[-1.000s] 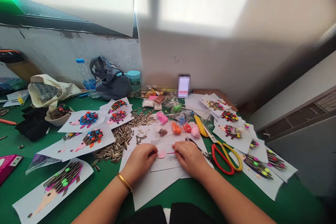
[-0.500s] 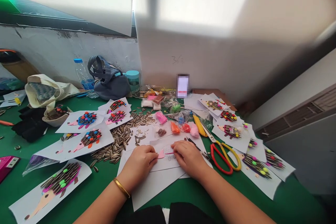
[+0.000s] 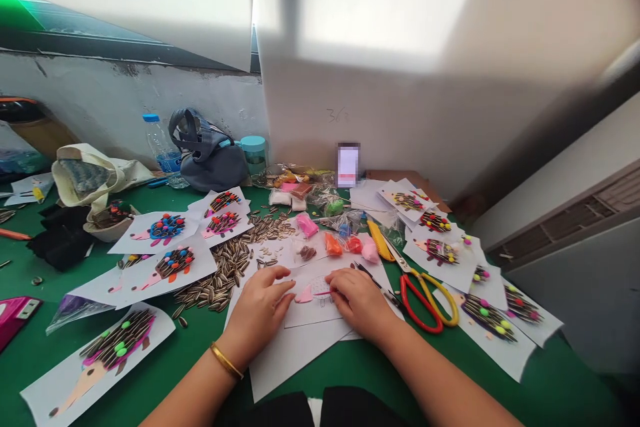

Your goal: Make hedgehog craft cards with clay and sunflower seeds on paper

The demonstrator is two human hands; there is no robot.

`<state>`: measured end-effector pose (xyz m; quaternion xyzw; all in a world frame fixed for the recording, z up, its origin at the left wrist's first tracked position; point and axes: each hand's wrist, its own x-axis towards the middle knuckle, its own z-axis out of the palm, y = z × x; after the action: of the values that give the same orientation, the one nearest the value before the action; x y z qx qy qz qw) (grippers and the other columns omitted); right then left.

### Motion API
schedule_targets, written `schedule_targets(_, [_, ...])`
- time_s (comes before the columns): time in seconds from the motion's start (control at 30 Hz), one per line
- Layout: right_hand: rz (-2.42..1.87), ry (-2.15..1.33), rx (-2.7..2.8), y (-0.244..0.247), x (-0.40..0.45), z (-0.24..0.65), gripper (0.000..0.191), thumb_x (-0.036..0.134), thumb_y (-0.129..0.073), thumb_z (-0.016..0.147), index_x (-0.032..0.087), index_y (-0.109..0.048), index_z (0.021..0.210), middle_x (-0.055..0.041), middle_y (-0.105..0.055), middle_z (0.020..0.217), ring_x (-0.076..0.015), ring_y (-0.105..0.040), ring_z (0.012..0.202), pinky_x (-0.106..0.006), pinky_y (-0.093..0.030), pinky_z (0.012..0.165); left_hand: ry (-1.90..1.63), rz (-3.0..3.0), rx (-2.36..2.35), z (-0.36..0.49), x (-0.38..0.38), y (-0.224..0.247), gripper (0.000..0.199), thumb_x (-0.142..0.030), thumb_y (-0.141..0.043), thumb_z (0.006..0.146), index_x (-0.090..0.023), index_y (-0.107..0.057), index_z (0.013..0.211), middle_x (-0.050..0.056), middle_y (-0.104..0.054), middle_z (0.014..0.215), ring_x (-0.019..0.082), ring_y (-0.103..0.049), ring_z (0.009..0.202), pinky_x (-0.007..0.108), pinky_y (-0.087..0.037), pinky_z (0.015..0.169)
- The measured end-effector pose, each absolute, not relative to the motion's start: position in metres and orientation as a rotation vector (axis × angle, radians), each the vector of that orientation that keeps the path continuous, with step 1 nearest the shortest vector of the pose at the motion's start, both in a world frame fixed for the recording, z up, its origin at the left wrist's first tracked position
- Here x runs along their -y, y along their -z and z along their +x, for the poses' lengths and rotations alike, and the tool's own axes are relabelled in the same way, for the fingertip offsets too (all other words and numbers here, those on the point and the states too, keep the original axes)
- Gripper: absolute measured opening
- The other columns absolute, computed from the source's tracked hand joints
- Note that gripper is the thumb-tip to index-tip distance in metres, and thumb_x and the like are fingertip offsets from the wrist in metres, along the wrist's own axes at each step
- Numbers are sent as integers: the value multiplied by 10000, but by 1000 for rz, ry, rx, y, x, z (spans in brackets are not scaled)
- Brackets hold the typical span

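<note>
Loosely parted, the fingers of the left hand (image 3: pixel 263 307) sit just beside a roughly triangular pink clay piece (image 3: pixel 303 294); a gold bangle (image 3: pixel 227 360) rings that wrist. Across from it, the right hand (image 3: pixel 361 300) has its fingers bent, tips at the end of a thin pink strip (image 3: pixel 321 293); from where I stand I can't tell whether they pinch it or merely press on it. Both pink parts lie between the hands on a white sheet (image 3: pixel 305 317) bearing a drawn hedgehog outline. Beyond are orange clay (image 3: pixel 333 244) and red clay (image 3: pixel 355 244), with sunflower seeds (image 3: pixel 225 273) heaped to the left. Close by the right hand lies a black pen-like tool (image 3: pixel 377 282), then scissors (image 3: pixel 407 269) with one red and one yellow loop. Hedgehog cards (image 3: pixel 173 265) flank both sides of the green table (image 3: pixel 190 340).
</note>
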<state>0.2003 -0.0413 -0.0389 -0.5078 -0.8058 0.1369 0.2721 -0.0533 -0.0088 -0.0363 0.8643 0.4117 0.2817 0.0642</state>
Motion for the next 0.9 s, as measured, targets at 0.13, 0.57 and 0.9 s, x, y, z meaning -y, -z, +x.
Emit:
schedule_targets(0.13, [-1357, -382, 2165, 40, 41, 201, 117, 117, -543, 891, 225, -587, 893, -39, -700, 1095, -214, -608, 1058, -392, -417, 946, -1022, 2463, -1335, -58, 1, 34, 122, -272, -606, 884, -216, -708, 920, 54, -723, 977, 234, -659, 956, 403, -508, 876])
schedule_targets(0.57, [-1359, -344, 2176, 43, 41, 201, 105, 137, -537, 899, 224, -595, 894, -51, -697, 1080, -210, -606, 1048, -399, -418, 960, -810, 2214, -1458, -51, 2, 30, 87, -240, -565, 847, -218, -614, 779, 5, -676, 796, 188, -627, 785, 323, -470, 734])
schedule_targets(0.9, [-1373, -377, 2173, 40, 41, 201, 110, 130, -542, 892, 227, -592, 896, -43, -694, 1089, -209, -602, 1059, -400, -414, 966, -824, 2162, -1450, -51, 2, 36, 323, -241, -548, 875, -258, -544, 1197, -15, -711, 867, 191, -656, 830, 330, -494, 757])
